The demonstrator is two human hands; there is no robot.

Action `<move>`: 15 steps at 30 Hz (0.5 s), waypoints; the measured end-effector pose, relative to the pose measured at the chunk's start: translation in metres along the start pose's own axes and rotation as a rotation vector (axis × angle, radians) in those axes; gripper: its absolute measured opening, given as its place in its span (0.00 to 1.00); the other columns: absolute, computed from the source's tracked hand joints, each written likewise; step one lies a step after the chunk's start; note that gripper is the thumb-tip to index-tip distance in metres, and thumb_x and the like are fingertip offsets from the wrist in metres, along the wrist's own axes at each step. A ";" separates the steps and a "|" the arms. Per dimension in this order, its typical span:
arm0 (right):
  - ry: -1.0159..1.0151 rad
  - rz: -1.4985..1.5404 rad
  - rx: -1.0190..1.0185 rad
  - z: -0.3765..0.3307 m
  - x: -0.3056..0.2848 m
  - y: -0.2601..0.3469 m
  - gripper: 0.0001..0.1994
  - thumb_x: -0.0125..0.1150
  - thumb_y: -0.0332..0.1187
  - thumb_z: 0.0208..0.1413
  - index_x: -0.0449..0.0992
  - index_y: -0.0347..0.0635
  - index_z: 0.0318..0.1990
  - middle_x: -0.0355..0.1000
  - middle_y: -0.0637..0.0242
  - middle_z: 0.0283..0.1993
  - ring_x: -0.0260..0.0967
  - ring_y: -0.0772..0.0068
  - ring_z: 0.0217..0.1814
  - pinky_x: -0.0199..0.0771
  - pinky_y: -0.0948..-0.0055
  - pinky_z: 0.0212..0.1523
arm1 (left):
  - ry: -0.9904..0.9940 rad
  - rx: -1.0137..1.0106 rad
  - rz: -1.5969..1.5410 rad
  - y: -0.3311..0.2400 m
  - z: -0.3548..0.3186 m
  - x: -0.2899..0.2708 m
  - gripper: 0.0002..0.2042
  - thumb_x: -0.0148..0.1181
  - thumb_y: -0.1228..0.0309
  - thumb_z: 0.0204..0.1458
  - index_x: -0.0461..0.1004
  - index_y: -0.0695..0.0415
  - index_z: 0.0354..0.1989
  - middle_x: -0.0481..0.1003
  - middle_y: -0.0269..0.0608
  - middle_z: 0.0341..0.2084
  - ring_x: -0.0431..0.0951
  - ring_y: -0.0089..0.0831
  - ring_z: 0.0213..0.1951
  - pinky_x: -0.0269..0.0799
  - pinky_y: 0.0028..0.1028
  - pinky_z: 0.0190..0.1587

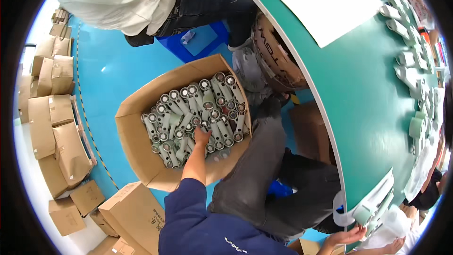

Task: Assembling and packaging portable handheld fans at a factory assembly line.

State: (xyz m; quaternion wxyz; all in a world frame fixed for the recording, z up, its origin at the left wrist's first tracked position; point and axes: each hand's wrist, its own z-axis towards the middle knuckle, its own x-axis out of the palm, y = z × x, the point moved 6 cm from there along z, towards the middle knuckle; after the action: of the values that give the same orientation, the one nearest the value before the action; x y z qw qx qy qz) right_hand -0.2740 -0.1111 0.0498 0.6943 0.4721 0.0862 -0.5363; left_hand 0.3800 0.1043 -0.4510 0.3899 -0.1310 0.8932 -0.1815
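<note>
Navy sleeve cloth covers the person's left arm, which reaches from the near edge down into an open cardboard box point(137, 127) on the blue floor point(108, 71); the left hand point(202, 137) rests on the heap of pale green handheld fans point(188, 113) inside, fingers curled down among them, though whether its grip has closed on one cannot be told. At the near right, the right hand point(347, 236) has its grip closed on the near end of a bundle of pale green parts point(373, 208) lying at the edge of the green bench point(358, 89). Farther along the bench, more pale fans point(406, 56) stand in a row at the right, and a white sheet point(321, 0) lies at the far end. Beyond the box another person in a white shirt point(118, 0) stands, and brown cartons point(52, 113) are stacked at the left.
</note>
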 end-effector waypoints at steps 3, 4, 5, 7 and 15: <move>0.001 0.052 0.026 0.015 0.016 -0.003 0.22 0.44 0.38 0.73 0.64 0.28 0.65 0.66 0.49 0.63 0.68 0.54 0.62 0.69 0.60 0.63 | -0.027 0.083 0.064 -0.020 0.052 0.000 0.53 0.81 0.56 0.36 0.57 0.66 0.69 0.67 0.61 0.63 0.64 0.58 0.66 0.61 0.47 0.68; 0.035 0.069 0.036 0.019 0.031 -0.006 0.22 0.44 0.38 0.74 0.64 0.28 0.65 0.66 0.49 0.63 0.68 0.54 0.62 0.69 0.59 0.63 | -0.031 0.076 0.060 -0.025 0.064 -0.001 0.53 0.81 0.56 0.36 0.57 0.66 0.69 0.67 0.61 0.63 0.64 0.58 0.66 0.61 0.47 0.68; 0.073 0.088 0.047 0.022 0.045 -0.009 0.22 0.44 0.38 0.74 0.64 0.28 0.65 0.66 0.49 0.63 0.67 0.54 0.62 0.68 0.59 0.63 | -0.076 0.050 0.127 -0.026 0.074 -0.006 0.52 0.81 0.56 0.35 0.58 0.66 0.68 0.67 0.61 0.62 0.65 0.59 0.65 0.61 0.48 0.67; 0.124 0.119 0.054 0.036 0.071 -0.015 0.23 0.43 0.38 0.74 0.63 0.28 0.65 0.66 0.49 0.63 0.67 0.54 0.62 0.68 0.59 0.64 | -0.140 0.093 0.140 -0.038 0.095 -0.004 0.47 0.81 0.57 0.36 0.61 0.63 0.64 0.70 0.59 0.58 0.67 0.58 0.61 0.66 0.50 0.63; 0.299 0.206 0.104 0.088 0.112 -0.041 0.24 0.42 0.40 0.74 0.63 0.28 0.66 0.65 0.49 0.64 0.67 0.54 0.63 0.68 0.59 0.64 | -0.390 0.172 -0.250 -0.080 0.092 -0.005 0.31 0.75 0.63 0.45 0.70 0.62 0.56 0.79 0.56 0.38 0.78 0.59 0.46 0.72 0.47 0.50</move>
State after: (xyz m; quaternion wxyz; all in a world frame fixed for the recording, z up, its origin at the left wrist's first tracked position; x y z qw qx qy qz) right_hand -0.2955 -0.2502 0.0039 0.6995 0.5883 0.1119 -0.3900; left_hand 0.4592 0.0141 -0.4715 0.5391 -0.2393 0.7592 -0.2751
